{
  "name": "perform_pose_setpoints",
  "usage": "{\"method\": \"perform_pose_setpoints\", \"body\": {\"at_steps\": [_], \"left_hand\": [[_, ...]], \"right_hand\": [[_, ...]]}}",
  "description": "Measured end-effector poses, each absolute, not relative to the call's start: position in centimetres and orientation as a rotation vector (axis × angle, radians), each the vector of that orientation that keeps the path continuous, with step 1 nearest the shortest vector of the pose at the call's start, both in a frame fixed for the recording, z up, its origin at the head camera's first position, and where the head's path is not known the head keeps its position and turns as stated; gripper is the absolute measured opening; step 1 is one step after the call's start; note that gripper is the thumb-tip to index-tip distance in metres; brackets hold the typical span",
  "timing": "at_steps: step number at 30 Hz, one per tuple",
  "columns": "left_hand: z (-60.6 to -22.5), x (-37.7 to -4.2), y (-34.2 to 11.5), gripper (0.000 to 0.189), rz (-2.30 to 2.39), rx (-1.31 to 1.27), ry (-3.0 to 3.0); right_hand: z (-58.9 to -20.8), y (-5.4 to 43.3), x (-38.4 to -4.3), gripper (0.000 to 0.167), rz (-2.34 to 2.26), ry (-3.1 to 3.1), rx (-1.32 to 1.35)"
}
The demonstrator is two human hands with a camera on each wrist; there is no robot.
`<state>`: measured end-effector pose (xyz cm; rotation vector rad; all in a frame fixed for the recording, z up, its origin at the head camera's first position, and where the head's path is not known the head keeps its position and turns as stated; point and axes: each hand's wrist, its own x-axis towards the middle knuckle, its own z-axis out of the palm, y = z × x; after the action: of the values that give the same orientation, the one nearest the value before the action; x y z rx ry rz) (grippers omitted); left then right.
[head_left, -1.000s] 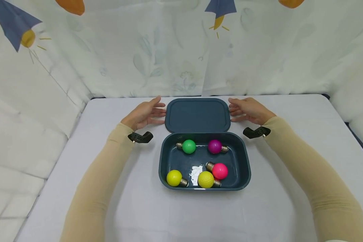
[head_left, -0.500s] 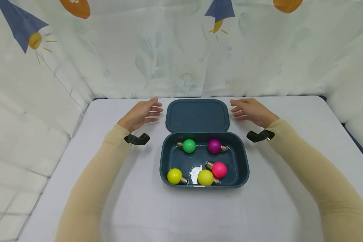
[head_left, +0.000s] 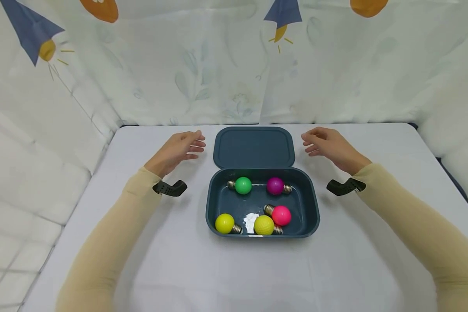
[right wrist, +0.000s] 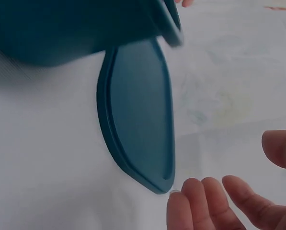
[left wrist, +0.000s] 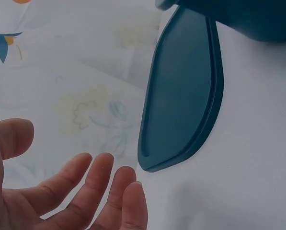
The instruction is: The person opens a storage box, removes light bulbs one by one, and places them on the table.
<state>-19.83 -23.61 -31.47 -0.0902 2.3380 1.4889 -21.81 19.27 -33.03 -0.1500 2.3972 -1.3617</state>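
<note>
A dark blue lid [head_left: 254,147] lies flat on the table behind a matching rectangular box [head_left: 209,203]. My left hand [head_left: 176,151] hovers to the left of the lid with a gap between, its fingers loosely spread and holding nothing. On the other side my right hand [head_left: 333,146] is likewise apart from the lid, fingers relaxed and bare. Inside the box lie a green bulb [head_left: 243,185], a purple bulb [head_left: 274,186], a pink bulb [head_left: 281,215], a smooth yellow bulb [head_left: 224,223] and a textured yellow bulb [head_left: 264,225]. Both wrist views show the lid [left wrist: 181,86] beyond the fingertips.
A white cloth covers the table [head_left: 257,273]. Behind its far edge hangs a pale printed curtain [head_left: 234,65], and another white fabric wall [head_left: 27,173] stands along the left. Black wrist devices sit under both wrists.
Both hands have drawn outward from the lid's sides, the left one leftward and the right one rightward. The lid, box and bulbs keep their arrangement; the view has shifted slightly.
</note>
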Motion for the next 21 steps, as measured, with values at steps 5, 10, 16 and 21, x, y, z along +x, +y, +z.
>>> {"method": "perform_pose_setpoints", "body": {"at_steps": [5,10,16,21], "left_hand": [[-31.3,-18.6,-23.1,0.065,1.442,-0.020,2.392],[-31.2,-17.4,-22.5,0.061,1.377,0.034,2.451],[-31.4,-15.8,-21.5,0.052,1.304,0.075,2.538],[-31.6,-14.3,-20.6,0.048,1.165,0.139,2.680]], "right_hand": [[-32.4,19.0,-20.4,0.058,-1.322,2.467,-0.189],[-31.9,18.8,-19.0,0.052,-1.308,2.517,-0.238],[-31.3,18.4,-17.5,0.043,-1.277,2.582,-0.326],[-31.1,18.1,-16.1,0.038,-1.256,2.605,-0.410]]}}
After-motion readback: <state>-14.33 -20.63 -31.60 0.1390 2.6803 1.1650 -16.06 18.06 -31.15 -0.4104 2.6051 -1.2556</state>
